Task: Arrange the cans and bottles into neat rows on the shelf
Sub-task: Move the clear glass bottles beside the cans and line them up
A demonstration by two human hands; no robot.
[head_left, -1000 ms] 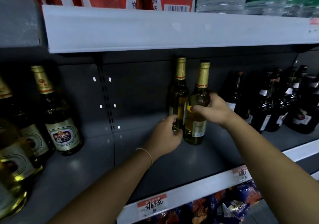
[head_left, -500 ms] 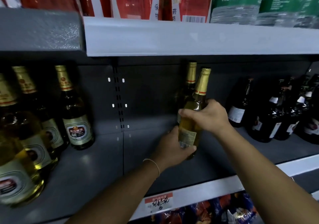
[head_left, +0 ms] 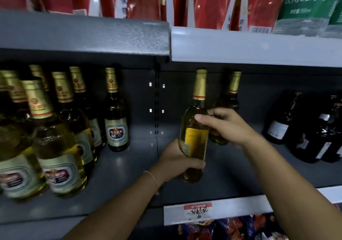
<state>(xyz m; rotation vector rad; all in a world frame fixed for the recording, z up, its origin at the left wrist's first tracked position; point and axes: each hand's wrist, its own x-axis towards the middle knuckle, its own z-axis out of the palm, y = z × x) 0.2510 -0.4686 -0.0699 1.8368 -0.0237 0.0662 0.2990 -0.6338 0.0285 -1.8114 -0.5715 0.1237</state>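
- A grey metal shelf [head_left: 129,167] in a shop runs across the view, with a dark perforated back panel [head_left: 157,106] and a pale price strip [head_left: 218,212] along its front edge carrying a red-and-white handwritten price tag [head_left: 198,211].
- The upper shelf [head_left: 240,45] above holds red packages [head_left: 207,3] and, at the far right, a green-labelled water bottle [head_left: 307,5].
- On the left of the shelf stands a cluster of gold-foiled beer bottles [head_left: 61,143], upright and close together; the nearest ones are blurred.
- On the right stand dark bottles [head_left: 303,128] with white labels, well apart from the cluster.
- In the open middle stretch, a pale beer bottle [head_left: 194,141] with a gold neck is held upright, its base just above or on the shelf; which, I cannot tell.
- The left hand [head_left: 177,164] wraps round the lower body of this bottle, fingers curled across its front.
- The right hand [head_left: 227,127] has its thumb laid on the bottle's shoulder and its fingers curled behind; whether they hold this bottle or the one behind is unclear.
- A second gold-necked bottle [head_left: 231,99] stands just behind and to the right, partly hidden by the right hand.
- A thin bracelet [head_left: 150,177] circles the left wrist.
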